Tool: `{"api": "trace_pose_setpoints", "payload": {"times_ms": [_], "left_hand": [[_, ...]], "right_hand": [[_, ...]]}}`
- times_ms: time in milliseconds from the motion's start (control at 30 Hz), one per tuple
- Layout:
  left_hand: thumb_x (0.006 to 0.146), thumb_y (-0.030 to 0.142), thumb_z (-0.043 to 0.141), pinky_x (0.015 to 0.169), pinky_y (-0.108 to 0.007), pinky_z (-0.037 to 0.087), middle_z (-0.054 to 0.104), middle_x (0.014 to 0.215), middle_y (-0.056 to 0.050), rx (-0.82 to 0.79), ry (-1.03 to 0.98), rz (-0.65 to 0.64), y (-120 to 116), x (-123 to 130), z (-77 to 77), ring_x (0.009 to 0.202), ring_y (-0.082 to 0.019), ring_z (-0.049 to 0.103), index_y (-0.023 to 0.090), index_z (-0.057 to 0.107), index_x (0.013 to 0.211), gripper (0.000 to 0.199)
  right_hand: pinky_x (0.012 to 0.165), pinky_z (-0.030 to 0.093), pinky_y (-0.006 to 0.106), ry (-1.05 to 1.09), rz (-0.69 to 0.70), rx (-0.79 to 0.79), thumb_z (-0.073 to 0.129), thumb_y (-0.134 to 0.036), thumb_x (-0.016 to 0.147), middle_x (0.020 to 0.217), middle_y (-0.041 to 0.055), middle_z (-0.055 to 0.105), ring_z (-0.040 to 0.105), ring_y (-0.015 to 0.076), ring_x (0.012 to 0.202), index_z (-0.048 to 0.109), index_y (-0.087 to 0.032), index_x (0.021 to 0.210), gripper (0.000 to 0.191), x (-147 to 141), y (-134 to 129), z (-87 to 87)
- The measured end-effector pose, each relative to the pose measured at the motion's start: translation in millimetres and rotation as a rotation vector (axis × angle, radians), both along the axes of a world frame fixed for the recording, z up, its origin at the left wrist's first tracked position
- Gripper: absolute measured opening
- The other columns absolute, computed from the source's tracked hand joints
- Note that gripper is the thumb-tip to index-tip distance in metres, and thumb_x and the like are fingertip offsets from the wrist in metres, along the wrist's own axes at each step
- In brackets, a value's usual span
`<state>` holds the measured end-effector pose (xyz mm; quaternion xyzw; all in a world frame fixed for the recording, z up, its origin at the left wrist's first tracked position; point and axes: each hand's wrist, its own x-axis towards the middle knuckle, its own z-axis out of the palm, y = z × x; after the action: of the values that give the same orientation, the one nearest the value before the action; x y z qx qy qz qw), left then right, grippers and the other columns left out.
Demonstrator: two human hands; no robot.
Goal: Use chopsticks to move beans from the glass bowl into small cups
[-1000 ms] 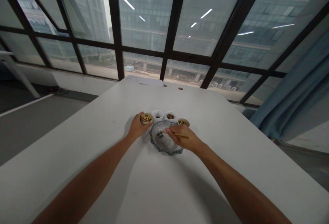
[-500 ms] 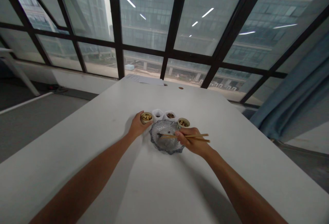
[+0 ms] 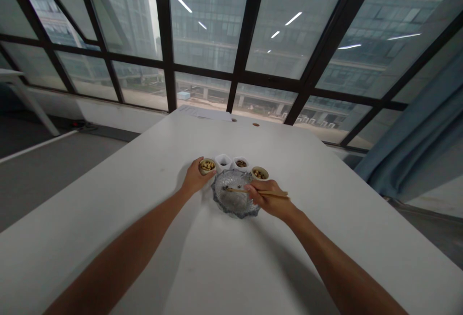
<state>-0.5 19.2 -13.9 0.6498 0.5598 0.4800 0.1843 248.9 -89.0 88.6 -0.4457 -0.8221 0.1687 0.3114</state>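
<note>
My left hand is wrapped round a small round cup of yellowish pieces. Wooden chopsticks are gripped in my right hand, above the right part of a clear scalloped glass bowl. Their tips are at a small dark piece in the bowl's left part. Two white cups, one with something dark and one with brown pieces, stand behind the bowl. Another round cup with light brown pieces is just beyond my right hand.
All of this stands on a white table. Paper sheets lie at its far edge, near a round brown spot. Dark-framed windows rise behind, a blue curtain hangs at right, and another table is at far left.
The chopsticks have closed together, their back ends now side by side, with the tips at the dark piece. My left hand remains on its cup. The view has shifted slightly.
</note>
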Motion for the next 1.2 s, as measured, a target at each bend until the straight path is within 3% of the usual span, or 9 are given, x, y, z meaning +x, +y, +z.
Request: {"api": "trace_pose_setpoints", "payload": {"times_ms": [167, 333, 533, 667, 767, 833, 933, 1067, 1200], "left_hand": [[0.069, 0.043, 0.079, 0.103, -0.043, 0.048, 0.063, 0.128, -0.013, -0.011, 0.012, 0.004, 0.0, 0.0, -0.6, 0.118, -0.028, 0.061, 0.018, 0.053, 0.128, 0.069], [0.073, 0.043, 0.075, 0.105, -0.044, 0.046, 0.059, 0.132, -0.017, -0.001, 0.038, -0.005, 2.5, -0.4, -1.8, 0.122, -0.030, 0.058, 0.014, 0.049, 0.133, 0.072], [0.077, 0.043, 0.071, 0.110, -0.046, 0.039, 0.059, 0.134, -0.016, 0.139, 0.192, -0.022, 6.2, 2.3, 20.5, 0.127, -0.031, 0.053, 0.018, 0.050, 0.133, 0.066], [0.074, 0.043, 0.073, 0.114, -0.052, 0.030, 0.064, 0.127, -0.016, 0.150, 0.390, -0.096, 15.6, 17.1, 40.9, 0.125, -0.034, 0.055, 0.019, 0.052, 0.130, 0.064], [0.073, 0.045, 0.073, 0.115, -0.057, 0.024, 0.066, 0.123, -0.017, 0.042, 0.475, -0.116, 26.7, 30.7, 48.0, 0.123, -0.036, 0.057, 0.020, 0.050, 0.131, 0.067], [0.072, 0.046, 0.073, 0.114, -0.058, 0.023, 0.068, 0.120, -0.017, -0.039, 0.502, -0.124, 33.2, 37.1, 49.2, 0.122, -0.036, 0.058, 0.020, 0.048, 0.132, 0.070], [0.071, 0.045, 0.075, 0.112, -0.058, 0.026, 0.071, 0.113, -0.016, -0.091, 0.522, -0.134, 38.0, 40.8, 49.4, 0.118, -0.036, 0.061, 0.020, 0.047, 0.132, 0.071], [0.068, 0.037, 0.078, 0.108, -0.049, 0.036, 0.068, 0.119, -0.015, 0.063, 0.499, -0.161, 34.1, 37.6, 50.9, 0.115, -0.033, 0.062, 0.020, 0.046, 0.133, 0.074], [0.068, 0.029, 0.079, 0.107, -0.046, 0.040, 0.065, 0.126, -0.012, 0.190, 0.477, -0.200, 27.4, 32.9, 52.5, 0.117, -0.032, 0.060, 0.022, 0.045, 0.135, 0.076]], "right_hand": [[0.041, 0.046, 0.024, 0.141, -0.063, -0.079, 0.049, -0.056, 0.095, 0.051, 0.0002, 0.063, 0.060, 0.0138, 0.043, 0.058, -0.023, 0.060, 0.049, 7.8, 1.8, -9.5], [0.032, 0.046, 0.025, 0.494, -0.209, -0.179, 0.051, -0.068, 0.088, 0.051, 0.0015, 0.065, 0.059, 0.0153, 0.036, 0.060, -0.021, 0.066, 0.052, 17.9, 9.2, -24.3], [0.030, 0.044, 0.025, 0.715, -0.326, -0.124, 0.054, -0.073, 0.083, 0.049, 0.0015, 0.064, 0.057, 0.0150, 0.034, 0.059, -0.019, 0.069, 0.056, 29.7, 13.1, -27.8], [0.037, 0.048, 0.026, 0.564, -0.360, 0.037, 0.048, -0.069, 0.089, 0.053, 0.0023, 0.067, 0.061, 0.0158, 0.039, 0.061, -0.021, 0.069, 0.054, 41.5, 6.1, -23.8], [0.048, 0.051, 0.026, 0.274, -0.281, 0.189, 0.050, -0.065, 0.089, 0.054, 0.0016, 0.067, 0.064, 0.0153, 0.046, 0.062, -0.023, 0.065, 0.050, 47.3, -1.1, -18.6], [0.050, 0.051, 0.026, 0.202, -0.249, 0.233, 0.051, -0.063, 0.089, 0.054, 0.0011, 0.067, 0.064, 0.0152, 0.048, 0.063, -0.023, 0.064, 0.049, 46.5, -3.6, -15.7], [0.043, 0.049, 0.025, 0.415, -0.323, 0.171, 0.048, -0.062, 0.092, 0.054, 0.0016, 0.066, 0.062, 0.0148, 0.044, 0.061, -0.022, 0.065, 0.050, 40.5, -1.1, -14.2], [0.033, 0.044, 0.025, 0.845, -0.411, 0.056, 0.051, -0.067, 0.088, 0.051, 0.0020, 0.064, 0.057, 0.0142, 0.036, 0.059, -0.019, 0.067, 0.053, 35.2, 8.1, -14.5], [0.031, 0.043, 0.023, 0.952, -0.417, 0.036, 0.056, -0.070, 0.083, 0.049, 0.0019, 0.064, 0.056, 0.0134, 0.034, 0.059, -0.018, 0.067, 0.055, 34.2, 11.8, -15.1]]}}
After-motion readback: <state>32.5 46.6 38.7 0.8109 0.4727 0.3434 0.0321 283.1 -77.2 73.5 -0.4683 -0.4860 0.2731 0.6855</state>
